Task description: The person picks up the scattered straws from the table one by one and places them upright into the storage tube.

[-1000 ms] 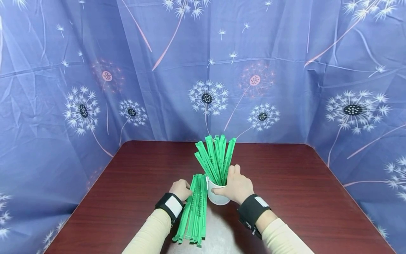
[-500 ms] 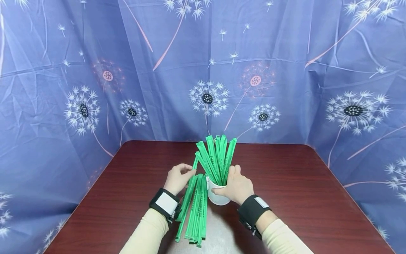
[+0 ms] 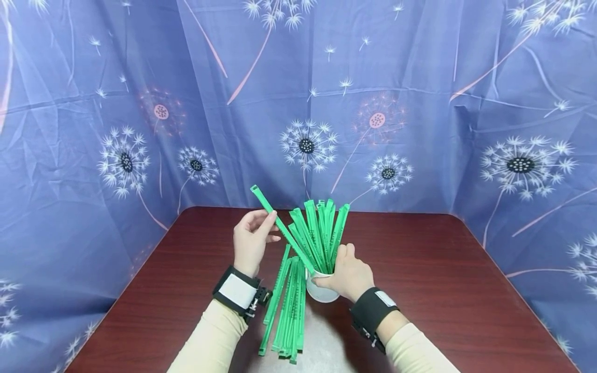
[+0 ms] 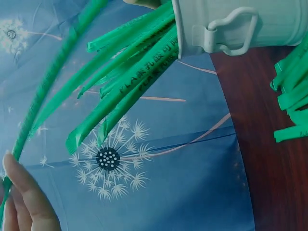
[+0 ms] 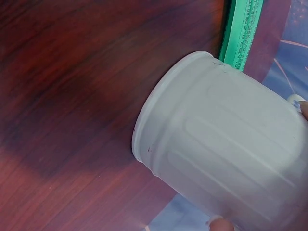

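Note:
In the head view my left hand (image 3: 254,235) pinches one green paper-wrapped straw (image 3: 290,238) near its upper end. The straw slants down to the right, its lower end at the rim of a small white bucket (image 3: 322,294). Several more wrapped straws (image 3: 322,233) stand fanned out in that bucket; dark printing shows on them in the left wrist view. My right hand (image 3: 352,272) grips the bucket at its rim and right side. The right wrist view shows the bucket wall (image 5: 221,134) and a fingertip (image 5: 221,224) against it.
A loose pile of wrapped straws (image 3: 293,305) lies on the dark red wooden table (image 3: 420,290), just left of the bucket. A loop-shaped lug (image 4: 250,29) sticks out from the bucket's side. Blue dandelion-print cloth (image 3: 261,129) hangs behind the table and along both sides.
My left hand has drawn one straw off the pile, lifted it up and left, and tilted its lower end over to the bucket's rim. My right hand keeps its grip in place.

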Tool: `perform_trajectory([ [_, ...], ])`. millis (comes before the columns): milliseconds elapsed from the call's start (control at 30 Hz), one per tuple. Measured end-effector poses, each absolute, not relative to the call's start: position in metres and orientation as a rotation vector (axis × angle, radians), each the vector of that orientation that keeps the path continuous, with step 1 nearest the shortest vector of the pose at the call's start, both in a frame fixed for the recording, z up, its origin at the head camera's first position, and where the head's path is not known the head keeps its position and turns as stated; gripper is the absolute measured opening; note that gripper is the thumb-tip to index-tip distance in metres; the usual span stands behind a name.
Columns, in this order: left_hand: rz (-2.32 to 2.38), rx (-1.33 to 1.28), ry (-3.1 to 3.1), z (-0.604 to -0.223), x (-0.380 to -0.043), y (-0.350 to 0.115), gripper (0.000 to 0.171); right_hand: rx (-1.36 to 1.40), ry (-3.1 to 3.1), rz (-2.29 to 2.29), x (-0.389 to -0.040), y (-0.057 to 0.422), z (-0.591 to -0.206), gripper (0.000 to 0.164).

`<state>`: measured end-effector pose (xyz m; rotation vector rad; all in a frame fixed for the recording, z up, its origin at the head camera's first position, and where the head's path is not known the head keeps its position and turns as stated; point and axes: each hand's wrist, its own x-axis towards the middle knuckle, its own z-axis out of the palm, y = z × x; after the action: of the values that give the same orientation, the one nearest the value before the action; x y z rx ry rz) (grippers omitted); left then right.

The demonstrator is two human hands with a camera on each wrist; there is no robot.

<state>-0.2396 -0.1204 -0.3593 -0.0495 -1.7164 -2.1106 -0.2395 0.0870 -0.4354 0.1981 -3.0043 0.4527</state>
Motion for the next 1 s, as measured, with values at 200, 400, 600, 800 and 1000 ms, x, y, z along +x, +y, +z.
perform_trajectory([
  [200, -2.049, -0.08, -1.688, -0.358, -0.243, -0.116, 0.018, 0.196, -3.012, 0.455, -0.239, 0.087, -0.438, 0.082],
  [400, -1.838, -0.091, -1.922, -0.37, -0.245, -0.108, 0.02, 0.203, -3.005, 0.44, -0.241, 0.088, -0.438, 0.083],
  [600, -1.581, -0.05, -2.192, -0.39, -0.244, -0.1, 0.017, 0.216, -2.994, 0.428, -0.243, 0.088, -0.439, 0.084],
  [800, -1.433, -0.068, -2.32, -0.402, -0.246, -0.094, 0.017, 0.212, -2.986, 0.442, -0.244, 0.089, -0.44, 0.085],
  [1000, -1.374, -0.065, -2.385, -0.41, -0.247, -0.091, 0.017, 0.208, -2.986, 0.432, -0.244, 0.089, -0.441, 0.085],
])
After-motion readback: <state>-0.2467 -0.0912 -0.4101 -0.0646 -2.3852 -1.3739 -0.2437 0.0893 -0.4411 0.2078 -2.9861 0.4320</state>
